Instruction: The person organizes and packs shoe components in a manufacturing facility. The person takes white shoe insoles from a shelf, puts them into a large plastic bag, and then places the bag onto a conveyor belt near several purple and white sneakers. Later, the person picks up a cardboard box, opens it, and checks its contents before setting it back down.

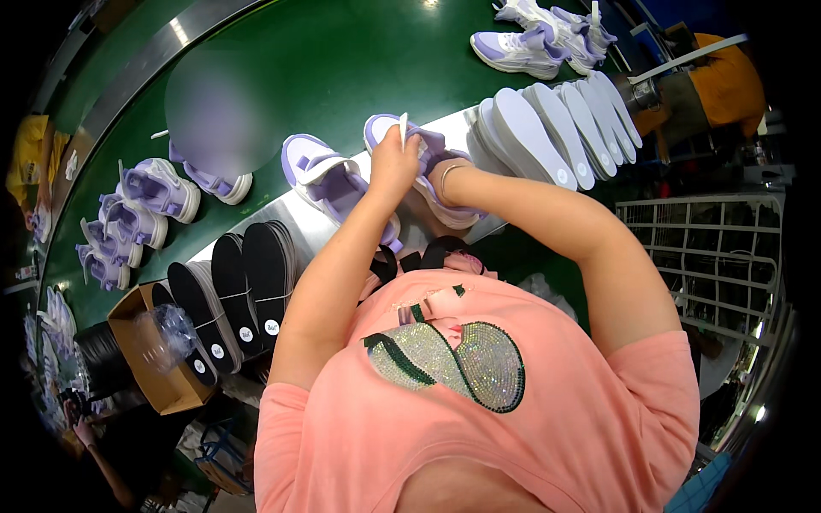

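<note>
In front of me a white and lilac sneaker (451, 216) sits on a metal strip along the belt's near edge, its toe pointing away. My left hand (395, 167) is closed on the upper of this sneaker near its tongue, and a narrow white strip sticks up beside the fingers. My right hand (451, 175) reaches into the shoe's opening up to the wrist, so its fingers are hidden. Close by on the left, a second sneaker (321, 175) of the same kind stands with its opening toward me, partly behind my left forearm.
Light grey insoles (534, 137) lie in stacks to the right. Bundled black insoles (235, 295) and a cardboard box (154, 368) are at left. More sneakers (141, 205) stand on the green belt (342, 60). A white wire rack (701, 248) is at right; other people are farther off.
</note>
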The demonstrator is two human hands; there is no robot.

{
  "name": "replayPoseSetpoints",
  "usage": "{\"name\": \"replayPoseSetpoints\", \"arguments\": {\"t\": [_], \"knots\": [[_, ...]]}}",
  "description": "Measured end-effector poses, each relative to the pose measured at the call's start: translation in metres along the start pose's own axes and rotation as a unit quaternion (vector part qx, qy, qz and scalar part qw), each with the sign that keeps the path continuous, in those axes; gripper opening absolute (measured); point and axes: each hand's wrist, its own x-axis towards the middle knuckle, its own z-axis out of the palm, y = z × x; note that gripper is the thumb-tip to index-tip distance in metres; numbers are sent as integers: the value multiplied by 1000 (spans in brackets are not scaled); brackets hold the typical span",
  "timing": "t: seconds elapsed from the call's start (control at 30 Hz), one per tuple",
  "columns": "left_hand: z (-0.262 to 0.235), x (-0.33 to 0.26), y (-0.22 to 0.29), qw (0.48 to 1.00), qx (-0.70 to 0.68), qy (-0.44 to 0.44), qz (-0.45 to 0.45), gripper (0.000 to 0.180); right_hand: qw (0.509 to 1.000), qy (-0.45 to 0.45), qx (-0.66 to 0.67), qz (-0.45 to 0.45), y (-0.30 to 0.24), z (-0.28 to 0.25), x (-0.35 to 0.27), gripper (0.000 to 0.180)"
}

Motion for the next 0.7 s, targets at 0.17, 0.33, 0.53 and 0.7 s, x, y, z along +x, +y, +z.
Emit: {"name": "replayPoseSetpoints", "arguments": {"t": [0.17, 0.33, 0.53, 0.7], "knots": [[2, 1, 1, 1000, 0, -9, 0, 23, 997, 74, 22, -5, 6, 5, -8, 25], [4, 5, -4, 1000, -4, 0, -2, 23, 997, -33, -10, -70, 14, 0, -24, 27], [9, 7, 1, 1000, 17, 0, -3, 23, 997, -47, 24, -56, 22, 28, -45, 30], [-1, -8, 15, 999, 5, 3, 48, 45, 997, -13, 50, -64, 21, 19, -49, 30]]}}
